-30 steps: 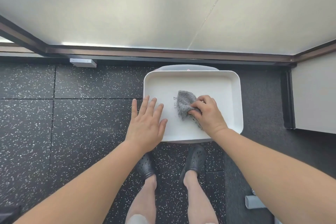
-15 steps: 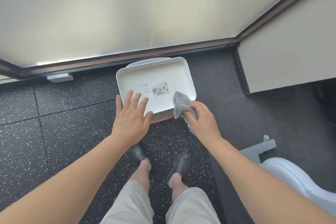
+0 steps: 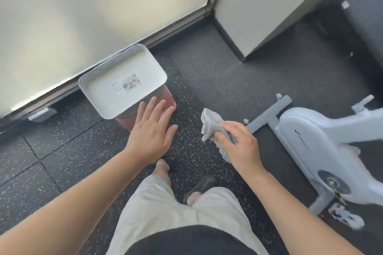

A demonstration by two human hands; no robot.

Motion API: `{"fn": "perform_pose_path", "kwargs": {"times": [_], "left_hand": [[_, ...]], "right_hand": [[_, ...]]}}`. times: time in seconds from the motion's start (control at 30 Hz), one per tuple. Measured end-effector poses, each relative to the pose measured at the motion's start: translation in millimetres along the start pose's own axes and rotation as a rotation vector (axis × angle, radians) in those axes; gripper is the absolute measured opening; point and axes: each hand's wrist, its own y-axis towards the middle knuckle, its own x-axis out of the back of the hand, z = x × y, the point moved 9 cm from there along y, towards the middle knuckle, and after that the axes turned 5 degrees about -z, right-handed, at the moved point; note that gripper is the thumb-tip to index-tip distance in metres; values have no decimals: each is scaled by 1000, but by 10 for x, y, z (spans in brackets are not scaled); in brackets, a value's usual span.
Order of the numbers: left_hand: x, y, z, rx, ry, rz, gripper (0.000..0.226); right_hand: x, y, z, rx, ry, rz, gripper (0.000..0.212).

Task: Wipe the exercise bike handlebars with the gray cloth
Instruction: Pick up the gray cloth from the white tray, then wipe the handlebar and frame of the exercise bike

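Note:
My right hand [image 3: 241,145] grips the gray cloth [image 3: 211,125], bunched up and held above the speckled floor. A short way to its right stands the white exercise bike [image 3: 310,143], of which only the lower body, the gray front foot bar [image 3: 269,115] and a pedal show. The handlebars are out of view. My left hand [image 3: 152,132] hovers flat with fingers spread, just below the near corner of the white tray [image 3: 99,91], holding nothing.
The white tray rests on a reddish translucent box [image 3: 165,99] against the frosted wall. A beige partition [image 3: 259,6] stands at the back right. A dark bench or machine [image 3: 364,27] sits at far right. My legs and dark clogs [image 3: 200,186] are below.
My right hand lifted the cloth out of the tray and carried it right. The view swung right, which brought the bike into sight. My left hand stayed open near the tray's corner.

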Motion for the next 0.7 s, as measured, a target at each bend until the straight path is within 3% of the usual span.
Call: {"fn": "perform_pose_path", "kwargs": {"times": [0.13, 0.37, 0.7], "left_hand": [[-92, -84, -964, -96, 36, 11, 63], [-254, -84, -2679, -294, 68, -20, 59], [127, 80, -4537, -578, 8, -145, 52]], "right_hand": [[674, -583, -491, -83, 98, -59, 22], [1969, -1423, -1214, -223, 200, -304, 21], [3558, -1964, -1491, -245, 187, -663, 17]]}}
